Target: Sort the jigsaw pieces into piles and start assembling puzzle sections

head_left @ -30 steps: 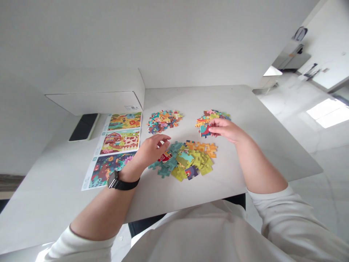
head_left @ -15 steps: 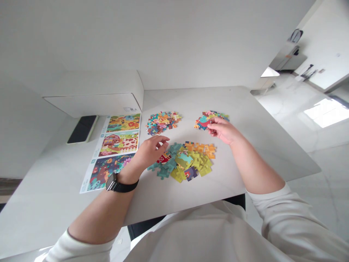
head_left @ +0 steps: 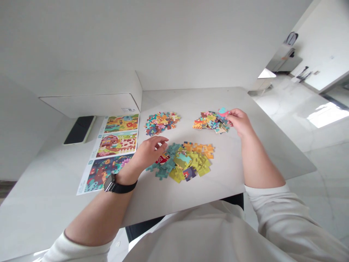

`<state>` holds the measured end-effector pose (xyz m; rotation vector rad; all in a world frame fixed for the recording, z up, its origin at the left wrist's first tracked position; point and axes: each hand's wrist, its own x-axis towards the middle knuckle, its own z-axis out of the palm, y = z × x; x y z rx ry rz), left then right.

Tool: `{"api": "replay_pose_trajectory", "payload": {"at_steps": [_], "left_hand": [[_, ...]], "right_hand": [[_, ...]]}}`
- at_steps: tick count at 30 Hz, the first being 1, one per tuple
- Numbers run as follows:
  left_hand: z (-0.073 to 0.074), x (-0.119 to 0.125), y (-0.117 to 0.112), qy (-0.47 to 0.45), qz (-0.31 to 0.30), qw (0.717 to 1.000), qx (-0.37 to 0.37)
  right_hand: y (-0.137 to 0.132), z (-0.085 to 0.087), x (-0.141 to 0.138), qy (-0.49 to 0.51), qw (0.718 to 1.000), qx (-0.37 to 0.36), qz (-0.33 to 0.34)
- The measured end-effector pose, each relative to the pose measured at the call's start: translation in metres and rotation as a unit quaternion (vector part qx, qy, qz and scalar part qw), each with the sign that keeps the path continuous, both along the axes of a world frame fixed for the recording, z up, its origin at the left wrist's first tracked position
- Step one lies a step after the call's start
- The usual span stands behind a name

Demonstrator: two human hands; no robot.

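My left hand point(head_left: 148, 152), with a black watch on its wrist, rests at the left edge of the near pile of puzzle pieces point(head_left: 185, 162), fingers curled loosely over a red and white piece point(head_left: 163, 158). My right hand point(head_left: 238, 122) is at the right edge of the far right pile of puzzle pieces point(head_left: 209, 122), pinching a pink and teal piece point(head_left: 223, 111) between thumb and fingers. A third pile of puzzle pieces point(head_left: 160, 123) lies at the far middle, untouched.
A sheet with three printed puzzle pictures point(head_left: 112, 149) lies left of the piles on the white table point(head_left: 191, 193). A white box point(head_left: 89, 92) stands at the back left, a dark phone point(head_left: 79, 130) beside it. The table's right edge drops to the floor.
My right hand has moved from the left side of the far right pile to its right edge and now pinches a piece there. My left hand has barely shifted.
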<state>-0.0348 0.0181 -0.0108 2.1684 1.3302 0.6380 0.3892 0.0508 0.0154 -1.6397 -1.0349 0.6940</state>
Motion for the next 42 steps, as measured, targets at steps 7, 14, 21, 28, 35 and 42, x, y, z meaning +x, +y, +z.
{"api": "replay_pose_trajectory", "payload": {"at_steps": [7,14,21,28,35,42], "left_hand": [[-0.003,-0.002,0.003,-0.008,-0.003,1.000,0.007],[0.001,0.000,0.000,0.002,-0.001,1.000,0.007],[0.001,-0.001,0.001,0.010,0.000,1.000,0.004],[0.003,0.000,0.000,0.014,0.005,1.000,0.002],[-0.003,-0.002,0.001,0.004,0.002,1.000,0.003],[-0.003,-0.002,0.000,0.003,0.006,1.000,0.000]], "right_hand": [[0.008,-0.012,0.011,-0.044,0.994,-0.077,-0.067],[0.009,-0.017,0.008,-0.059,0.988,-0.141,-0.015],[0.010,-0.024,0.011,-0.083,0.978,-0.191,0.013],[0.002,-0.020,0.008,-0.305,0.944,-0.122,0.006],[-0.027,-0.018,-0.056,-0.309,0.867,-0.094,0.380],[-0.041,-0.012,-0.064,-0.407,0.791,-0.125,0.438]]}}
